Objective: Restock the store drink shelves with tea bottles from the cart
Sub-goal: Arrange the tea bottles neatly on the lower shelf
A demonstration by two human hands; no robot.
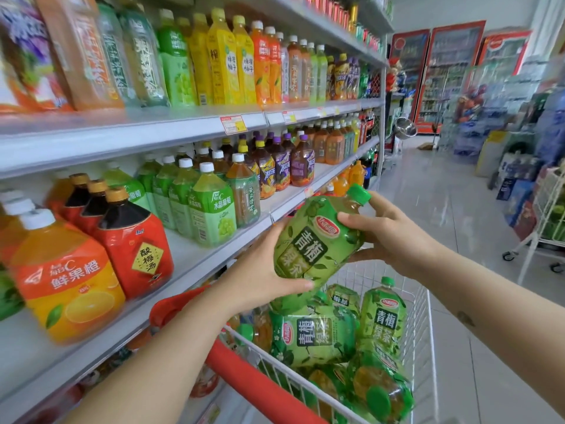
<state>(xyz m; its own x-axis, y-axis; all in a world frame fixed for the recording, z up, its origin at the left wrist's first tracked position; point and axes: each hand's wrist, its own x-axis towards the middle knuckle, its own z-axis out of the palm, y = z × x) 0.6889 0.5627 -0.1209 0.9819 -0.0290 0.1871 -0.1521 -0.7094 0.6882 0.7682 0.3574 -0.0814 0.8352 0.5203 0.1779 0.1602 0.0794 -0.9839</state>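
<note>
Left hand [266, 270]: palm up, cupped beneath the lower body of the tea bottle [315, 243], fingertips curled round its base.
Right hand [385, 231]: forearm reaching in from the right, thumb across the shoulder, fingers wrapped behind below the cap.
Tea bottle: clear plastic, glossy green leaf-print sleeve, green ribbed screw cap. It is tilted with the cap up and to the right, held above the cart's near left corner, just beside the shelf's front edge.
Cart [420, 325]: white wire basket with a red handle bar [253, 381]. It holds matching bottles [315, 335], some lying and one upright at the far right corner.
Shelf [195, 264]: pale grey board carrying squat square-shouldered bottles: orange [67, 286], red [134, 249], green [211, 212].
Upper tiers: slimmer bottles, apparently mixed teas; blurred at the left end.
</note>
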